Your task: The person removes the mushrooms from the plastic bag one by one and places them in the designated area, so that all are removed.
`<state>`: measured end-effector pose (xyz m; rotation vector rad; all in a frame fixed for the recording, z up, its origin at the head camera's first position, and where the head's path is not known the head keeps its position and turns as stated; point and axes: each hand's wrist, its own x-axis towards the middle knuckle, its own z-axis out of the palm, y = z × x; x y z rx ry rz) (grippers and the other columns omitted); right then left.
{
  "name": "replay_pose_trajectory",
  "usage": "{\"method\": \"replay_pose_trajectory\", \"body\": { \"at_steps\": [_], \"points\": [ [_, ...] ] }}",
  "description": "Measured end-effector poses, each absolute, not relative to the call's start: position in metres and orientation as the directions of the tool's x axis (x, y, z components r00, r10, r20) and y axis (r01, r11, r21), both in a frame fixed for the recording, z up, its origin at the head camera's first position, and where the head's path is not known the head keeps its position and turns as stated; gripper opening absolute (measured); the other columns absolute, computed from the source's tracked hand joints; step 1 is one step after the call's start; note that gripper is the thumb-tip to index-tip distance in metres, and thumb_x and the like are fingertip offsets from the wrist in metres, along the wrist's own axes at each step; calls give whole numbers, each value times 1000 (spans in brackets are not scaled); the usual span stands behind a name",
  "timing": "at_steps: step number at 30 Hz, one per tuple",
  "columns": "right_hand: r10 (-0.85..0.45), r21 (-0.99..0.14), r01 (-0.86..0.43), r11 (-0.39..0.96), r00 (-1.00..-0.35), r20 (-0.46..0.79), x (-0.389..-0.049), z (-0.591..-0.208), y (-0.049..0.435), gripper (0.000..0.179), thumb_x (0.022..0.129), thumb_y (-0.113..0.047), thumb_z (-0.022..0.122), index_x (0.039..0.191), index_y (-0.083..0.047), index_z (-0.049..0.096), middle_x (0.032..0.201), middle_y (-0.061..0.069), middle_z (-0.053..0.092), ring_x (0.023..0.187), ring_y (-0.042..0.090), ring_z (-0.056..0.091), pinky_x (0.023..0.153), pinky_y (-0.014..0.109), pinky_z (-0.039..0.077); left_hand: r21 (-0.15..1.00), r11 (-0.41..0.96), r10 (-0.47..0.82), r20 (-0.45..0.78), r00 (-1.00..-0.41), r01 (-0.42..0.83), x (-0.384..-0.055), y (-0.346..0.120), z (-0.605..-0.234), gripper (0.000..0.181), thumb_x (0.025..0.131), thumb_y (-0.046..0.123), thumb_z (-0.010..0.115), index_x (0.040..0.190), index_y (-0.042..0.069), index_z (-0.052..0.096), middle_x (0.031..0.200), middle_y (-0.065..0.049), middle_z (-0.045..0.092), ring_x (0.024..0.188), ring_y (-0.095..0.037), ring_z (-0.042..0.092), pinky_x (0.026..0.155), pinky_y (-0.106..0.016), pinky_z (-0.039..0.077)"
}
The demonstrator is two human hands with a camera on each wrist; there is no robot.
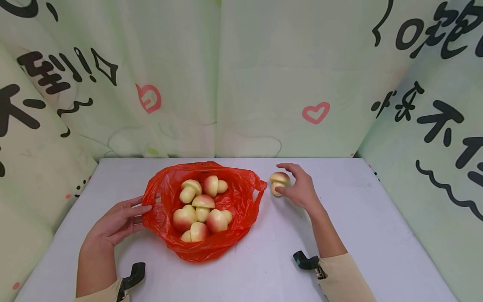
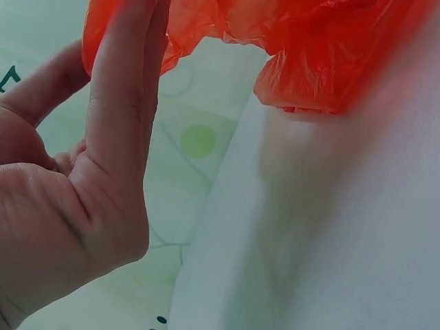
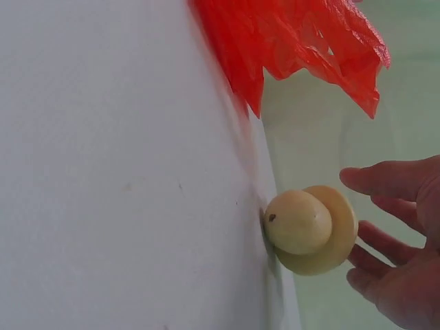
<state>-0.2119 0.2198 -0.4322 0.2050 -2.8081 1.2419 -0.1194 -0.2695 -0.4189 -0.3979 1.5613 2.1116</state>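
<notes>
A red plastic bag [image 1: 241, 226] sits with its mouth spread wide, and several toy mushrooms [image 1: 203, 201] with cream stems and pinkish caps lie inside. At its left rim, my left hand [image 1: 118, 216] holds the plastic between thumb and fingers; the left wrist view has those fingers [image 2: 120, 89] nearly straight against the bag [image 2: 309, 69]. One more toy mushroom [image 1: 279, 183] is on the table right of the bag. My right hand [image 1: 299, 186] is beside it, thumb and fingers spread around its right side. In the right wrist view the fingertips are close to the mushroom's cap [image 3: 340, 237].
The white table [image 1: 264, 268] reaches back to a pale green curtain [image 1: 260, 84] with black lettering and pink hearts. Black wrist devices [image 1: 133, 277] show at both sleeves. A loose handle loop of the bag [image 1: 260, 188] points toward the single mushroom.
</notes>
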Motion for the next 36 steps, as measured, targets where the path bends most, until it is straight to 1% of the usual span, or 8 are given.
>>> {"method": "replay_pose_trajectory", "body": {
  "at_steps": [3, 6, 15, 18, 25, 31, 34, 36],
  "points": [
    [-77, -759, -174, 627, -984, 162, -210, -429, 220, 61, 86, -8, 83, 142, -14, 60, 148, 15, 56, 139, 41, 48, 117, 62, 41, 811, -220, 200, -506, -839, -542, -121, -269, -419, 79, 103, 19, 66, 166, 8, 20, 110, 6, 77, 99, -17, 76, 91, -34, 62],
    [-49, -775, -195, 601, -977, 208, -208, -426, 219, 60, 86, -7, 82, 141, -13, 61, 146, 14, 57, 138, 40, 50, 119, 60, 41, 813, -212, 196, -508, -838, -543, -122, -268, -419, 81, 103, 20, 67, 167, 8, 18, 110, 7, 77, 99, -16, 76, 91, -34, 62],
    [1, -823, -255, 508, -955, 297, -203, -416, 211, 55, 88, -6, 81, 140, -11, 62, 140, 11, 60, 134, 35, 53, 119, 54, 43, 814, -222, 195, -502, -842, -537, -122, -270, -421, 73, 103, 19, 67, 164, 10, 28, 110, 6, 78, 99, -17, 77, 91, -34, 63],
    [-4, -833, -269, 484, -952, 306, -202, -414, 209, 56, 88, -5, 82, 139, -10, 62, 140, 11, 61, 133, 33, 55, 119, 52, 44, 815, -222, 197, -501, -843, -536, -122, -270, -421, 73, 103, 19, 67, 164, 10, 29, 111, 5, 78, 100, -18, 77, 91, -35, 63],
    [-8, -864, -282, 418, -952, 307, -199, -411, 204, 53, 88, -5, 81, 138, -10, 62, 139, 9, 62, 132, 30, 55, 118, 53, 44, 815, -222, 191, -502, -844, -535, -121, -269, -421, 72, 103, 20, 68, 164, 11, 31, 111, 5, 77, 100, -18, 77, 91, -36, 63],
    [-22, -888, -328, 321, -940, 340, -196, -407, 197, 49, 88, -5, 81, 134, -8, 64, 135, 7, 64, 127, 26, 58, 117, 48, 46, 816, -233, 200, -492, -847, -529, -119, -270, -420, 65, 103, 18, 67, 161, 11, 36, 111, 4, 78, 100, -19, 77, 91, -36, 63],
    [-41, -888, -357, 291, -932, 361, -195, -405, 191, 48, 89, -5, 80, 134, -8, 65, 133, 7, 65, 125, 26, 59, 116, 44, 48, 818, -231, 201, -489, -849, -526, -119, -270, -419, 65, 103, 18, 66, 161, 11, 36, 111, 5, 78, 100, -19, 77, 91, -35, 63],
    [-52, -886, -366, 286, -929, 367, -193, -405, 188, 47, 89, -6, 81, 133, -9, 65, 131, 4, 66, 123, 24, 59, 115, 43, 48, 822, -220, 200, -489, -849, -526, -119, -269, -419, 68, 104, 19, 66, 162, 10, 33, 111, 5, 77, 100, -18, 77, 91, -35, 63]
  ]
}}
